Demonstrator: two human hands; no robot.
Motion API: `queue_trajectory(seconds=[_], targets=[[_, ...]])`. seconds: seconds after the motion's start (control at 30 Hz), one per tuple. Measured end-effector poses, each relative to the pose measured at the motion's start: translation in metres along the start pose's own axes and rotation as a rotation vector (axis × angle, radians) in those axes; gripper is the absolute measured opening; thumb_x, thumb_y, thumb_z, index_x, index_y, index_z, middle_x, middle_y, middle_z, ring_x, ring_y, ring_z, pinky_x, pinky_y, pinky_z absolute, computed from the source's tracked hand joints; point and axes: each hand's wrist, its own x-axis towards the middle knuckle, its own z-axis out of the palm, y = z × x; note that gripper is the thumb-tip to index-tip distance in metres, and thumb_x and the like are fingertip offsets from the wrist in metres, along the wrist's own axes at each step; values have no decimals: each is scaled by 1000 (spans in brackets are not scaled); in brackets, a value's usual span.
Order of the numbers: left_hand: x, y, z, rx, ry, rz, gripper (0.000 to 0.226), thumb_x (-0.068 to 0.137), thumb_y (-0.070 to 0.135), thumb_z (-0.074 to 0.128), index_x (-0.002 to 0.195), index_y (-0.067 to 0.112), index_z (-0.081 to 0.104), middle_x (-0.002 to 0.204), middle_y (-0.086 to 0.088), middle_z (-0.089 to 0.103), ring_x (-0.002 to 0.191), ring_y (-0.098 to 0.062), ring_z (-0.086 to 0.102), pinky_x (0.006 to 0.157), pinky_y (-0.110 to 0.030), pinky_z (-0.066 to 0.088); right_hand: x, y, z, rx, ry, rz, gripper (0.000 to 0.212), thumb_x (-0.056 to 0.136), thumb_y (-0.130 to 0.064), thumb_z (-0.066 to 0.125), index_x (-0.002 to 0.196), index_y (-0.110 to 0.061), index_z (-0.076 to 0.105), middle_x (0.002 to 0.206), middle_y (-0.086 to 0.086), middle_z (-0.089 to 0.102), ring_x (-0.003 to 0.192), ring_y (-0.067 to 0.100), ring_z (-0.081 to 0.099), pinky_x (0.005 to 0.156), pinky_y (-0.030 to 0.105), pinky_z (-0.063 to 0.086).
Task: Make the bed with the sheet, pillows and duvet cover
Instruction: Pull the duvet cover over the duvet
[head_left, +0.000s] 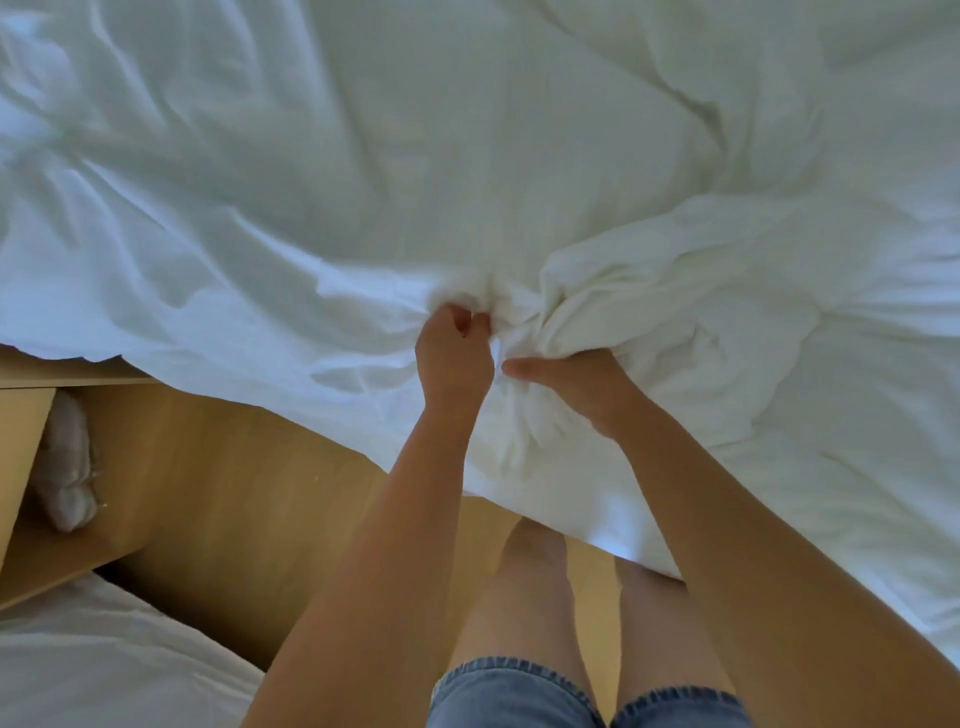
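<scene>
a tight grip at the near edge

the left hand (453, 353) has its fingers curled round a gather of the white duvet cover (260, 234). the right hand (584, 387), just beside it, clutches a thicker fold, thumb stretched out. the cover lies crumpled wide, its hem hanging down on the near side. a strip of wooden floor (234, 467) runs between that hem and a white-sheeted bed (104, 670) at lower left.

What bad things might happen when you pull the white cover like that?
The left hand and right hand both grip the cover in one bunched spot, so a tug may crease it more instead of flattening it. Its edge hangs over the wooden floor, so pulling further might drag it down, perhaps underfoot.
</scene>
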Motion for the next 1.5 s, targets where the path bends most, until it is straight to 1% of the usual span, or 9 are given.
queue_trajectory(seconds=[0.17, 0.37, 0.5, 0.73, 1.0, 1.13, 1.23, 1.37, 1.5], targets=[[-28, 13, -4, -242, -331, 55, 21, 85, 13, 55, 64, 16, 53, 53, 16, 49, 52, -1, 43, 51, -13, 37, -22, 15, 11, -15, -178, 226, 29, 45, -43, 79, 69, -29, 71, 72, -5, 66, 77, 16, 58, 66, 33, 43], [-21, -22, -21, -705, 7, -480, 25, 87, 31, 63, 73, 13, 53, 69, 1, 50, 69, -13, 48, 72, -28, 47, -23, 25, 7, 693, 69, 110, 38, 63, -15, 70, 100, -12, 67, 93, 4, 71, 89, 23, 67, 79, 36, 54], [-19, -11, -4, -1007, -173, -810, 49, 72, 50, 75, 102, 13, 63, 93, -2, 67, 84, -20, 66, 85, -37, 54, -29, 31, 7, 818, 184, 75, 47, 68, -20, 69, 113, -9, 64, 108, 8, 68, 101, 23, 66, 83, 35, 54], [30, 64, -20, -1172, -36, -635, 10, 87, 21, 51, 91, 14, 56, 82, -5, 60, 70, -25, 59, 49, -31, 51, -37, 4, 1, 730, 204, 79, 19, 89, -19, 61, 106, -17, 66, 108, 0, 70, 103, 15, 65, 89, 31, 52], [56, 52, -142, -1005, 60, -465, 27, 87, 9, 38, 62, 17, 47, 44, 11, 51, 51, -9, 52, 51, -13, 40, -121, -1, -50, 938, 260, -37, 27, 82, -17, 57, 107, -17, 66, 111, 6, 68, 104, 21, 64, 89, 44, 52], [52, 12, -149, -965, 159, -532, 26, 89, 8, 37, 73, 20, 54, 82, 9, 59, 79, -15, 54, 94, -25, 45, -149, 23, -66, 906, 242, -55, 28, 75, -18, 60, 99, -21, 75, 109, 4, 70, 100, 20, 67, 75, 40, 58], [32, 3, -125, -948, 169, -516, 15, 95, 27, 46, 99, 19, 58, 101, 2, 62, 90, -19, 60, 92, -34, 48, -133, 35, -67, 954, 356, -1, 31, 89, -11, 51, 117, -13, 63, 114, 4, 67, 107, 20, 63, 86, 36, 55], [-45, 7, -47, -1115, -82, -381, 46, 80, 61, 60, 114, 30, 62, 112, 6, 70, 97, -15, 68, 72, -30, 55, -107, 38, -50, 794, 396, 60, 20, 91, -9, 53, 106, -14, 65, 88, -1, 73, 81, 12, 69, 66, 27, 57], [-97, 34, 38, -772, -285, -401, 80, 70, 65, 67, 134, 21, 50, 129, 2, 59, 119, -20, 55, 103, -42, 42, -99, 38, -38, 767, 302, 69, 32, 84, -13, 62, 115, -11, 65, 109, 9, 70, 100, 24, 66, 87, 40, 53]])
